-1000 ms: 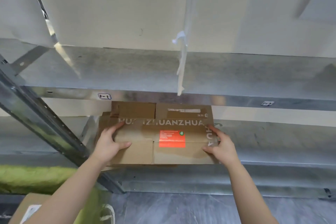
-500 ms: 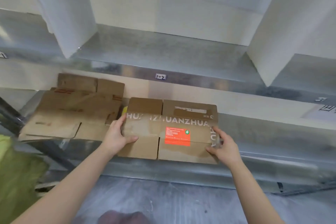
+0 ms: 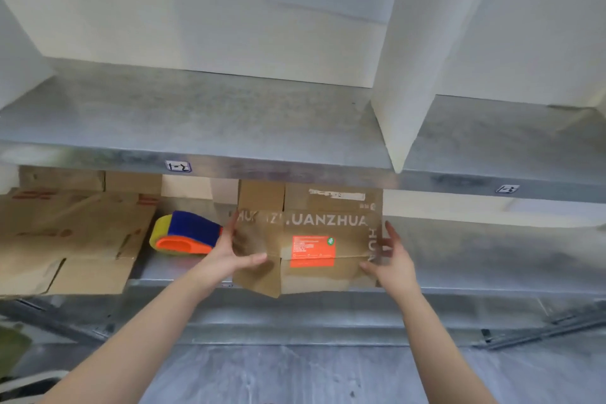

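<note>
A flattened brown cardboard box [image 3: 328, 226] with white lettering and an orange label [image 3: 313, 251] lies on the lower metal shelf [image 3: 492, 256], its front flaps hanging over the shelf edge. My left hand [image 3: 226, 256] grips its left edge, thumb across the top face. My right hand [image 3: 392, 259] holds its right edge, with the fingers upright beside the edge and the thumb on the front corner.
A blue, yellow and orange tape dispenser [image 3: 187, 234] lies on the shelf just left of the box. Further left is a pile of flattened cartons [image 3: 65, 239]. The upper shelf [image 3: 229, 118] overhangs closely, with a white divider [image 3: 403, 75] on it. Grey floor lies below.
Both hands have slid the box to the right along the shelf, away from the carton pile. The tape dispenser now shows in the gap between them.
</note>
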